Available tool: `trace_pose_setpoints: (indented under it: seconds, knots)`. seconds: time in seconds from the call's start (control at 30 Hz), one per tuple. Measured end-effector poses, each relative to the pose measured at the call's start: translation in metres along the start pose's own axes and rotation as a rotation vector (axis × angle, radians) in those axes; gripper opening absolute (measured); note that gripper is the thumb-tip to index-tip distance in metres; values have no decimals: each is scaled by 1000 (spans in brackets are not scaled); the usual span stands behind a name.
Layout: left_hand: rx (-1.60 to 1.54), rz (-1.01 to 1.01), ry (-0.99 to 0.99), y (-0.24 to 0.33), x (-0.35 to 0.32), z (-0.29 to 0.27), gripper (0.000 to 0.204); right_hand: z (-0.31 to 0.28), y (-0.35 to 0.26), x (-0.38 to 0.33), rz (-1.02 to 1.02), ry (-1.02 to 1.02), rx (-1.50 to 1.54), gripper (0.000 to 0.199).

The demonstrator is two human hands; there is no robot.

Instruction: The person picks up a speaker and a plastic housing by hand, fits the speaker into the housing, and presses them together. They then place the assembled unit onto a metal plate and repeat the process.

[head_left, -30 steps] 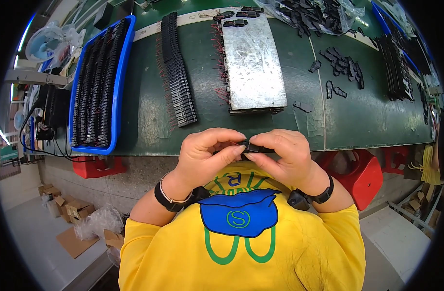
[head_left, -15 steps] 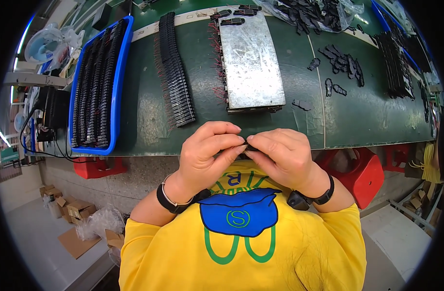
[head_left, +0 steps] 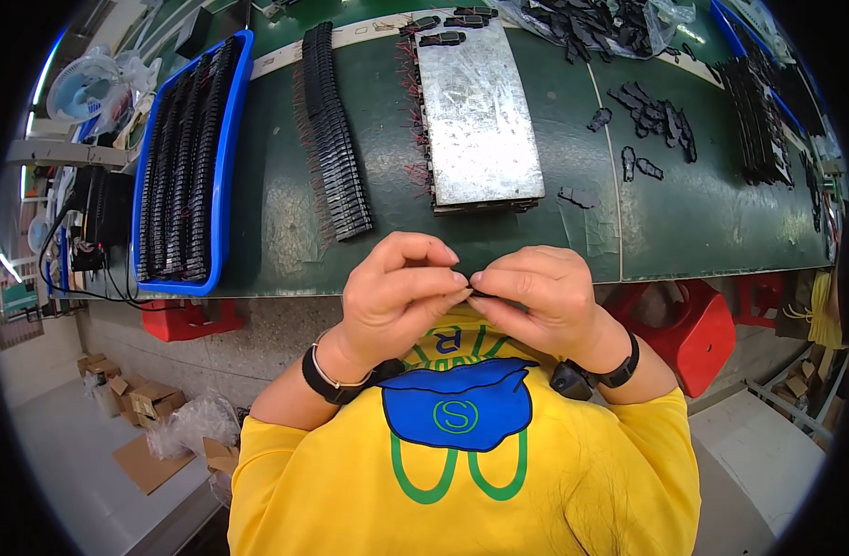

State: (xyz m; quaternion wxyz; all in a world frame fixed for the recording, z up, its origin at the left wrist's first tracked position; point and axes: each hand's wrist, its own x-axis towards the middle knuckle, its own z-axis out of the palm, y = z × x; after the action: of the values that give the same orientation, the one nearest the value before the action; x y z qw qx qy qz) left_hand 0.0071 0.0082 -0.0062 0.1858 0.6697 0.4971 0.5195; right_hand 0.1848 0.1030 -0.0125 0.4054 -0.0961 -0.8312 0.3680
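Observation:
Just over the near edge of the green table, my left hand (head_left: pixel 395 295) and my right hand (head_left: pixel 542 295) meet fingertip to fingertip. Both are closed in a pinch around a small black part (head_left: pixel 477 294). Fingers cover most of it, so its exact kind does not show. Straight beyond my hands lies a scuffed silver metal plate (head_left: pixel 480 120), raised on a stack, with red wires along its left side. A few black pieces (head_left: pixel 443 39) rest on its far end. Left of the plate runs a long row of black parts (head_left: pixel 339 153) with thin red wires.
A blue tray (head_left: pixel 224 222) packed with black rows stands at the left. Loose black pieces (head_left: pixel 661 120) and a plastic bag (head_left: pixel 667 32) of more lie to the right. Red stools (head_left: pixel 709 343) sit under the table; cardboard boxes (head_left: pixel 153 403) stand on the floor.
My fingertips have shifted slightly around the small black part, and the left thumb and forefinger sit closer to the right hand's. Everything on the table stays in place.

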Motion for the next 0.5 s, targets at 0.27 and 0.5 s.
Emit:
trace_pose_setpoints:
  seconds: [0.27, 0.5]
  knots:
    - [-713, -626, 38, 5, -7, -1, 13, -3, -1, 2, -65, 1, -38, 25]
    - [-680, -819, -30, 16, 1, -4, 13, -5, -1, 1, -111, -6, -119, 26]
